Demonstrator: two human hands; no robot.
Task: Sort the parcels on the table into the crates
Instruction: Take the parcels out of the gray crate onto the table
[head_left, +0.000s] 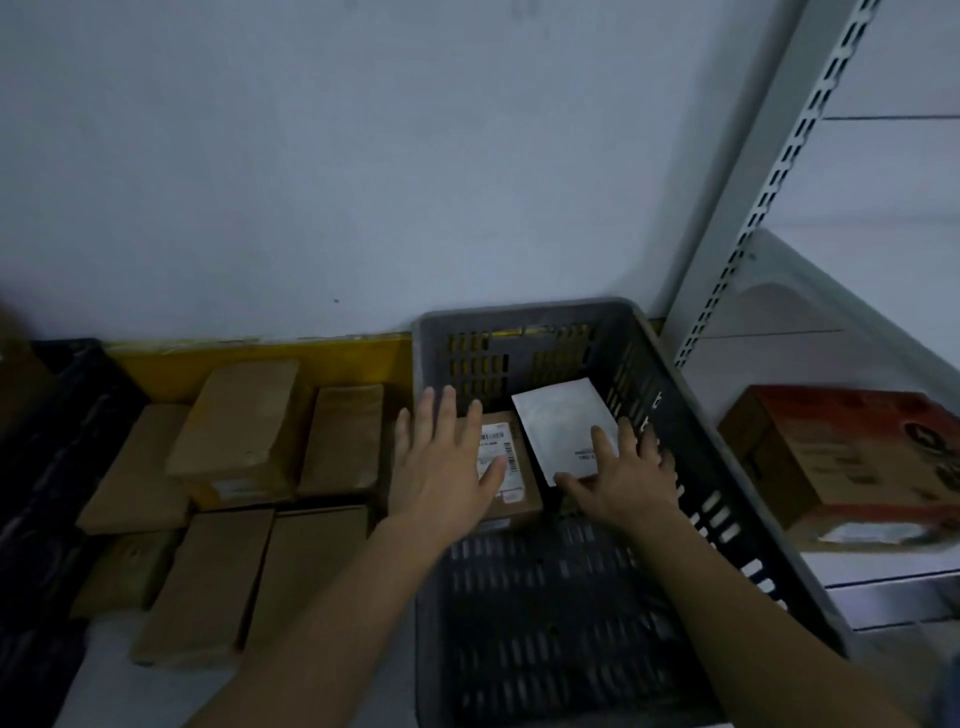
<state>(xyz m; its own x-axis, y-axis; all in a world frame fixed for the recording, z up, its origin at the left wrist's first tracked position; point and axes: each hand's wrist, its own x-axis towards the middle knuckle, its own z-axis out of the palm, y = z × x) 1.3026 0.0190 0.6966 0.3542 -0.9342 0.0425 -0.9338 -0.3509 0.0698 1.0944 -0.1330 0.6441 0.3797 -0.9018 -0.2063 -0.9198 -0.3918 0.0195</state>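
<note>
A grey slotted crate (727, 483) stands at the right of the table. Inside it lie a brown box with a white label (511, 493) and a white flat parcel (558, 426) leaning against the box. My left hand (444, 462) hovers with spread fingers over the brown box and the crate's left wall. My right hand (623, 478) rests with fingers apart on the near corner of the white parcel. Several brown cardboard parcels (234, 415) lie on the table left of the crate, some stacked.
A black crate (47, 467) sits at the far left edge. A yellow strip (260, 358) runs along the wall behind the parcels. On a white shelf to the right stands a red and brown carton (841, 462), beside a perforated shelf upright (769, 171).
</note>
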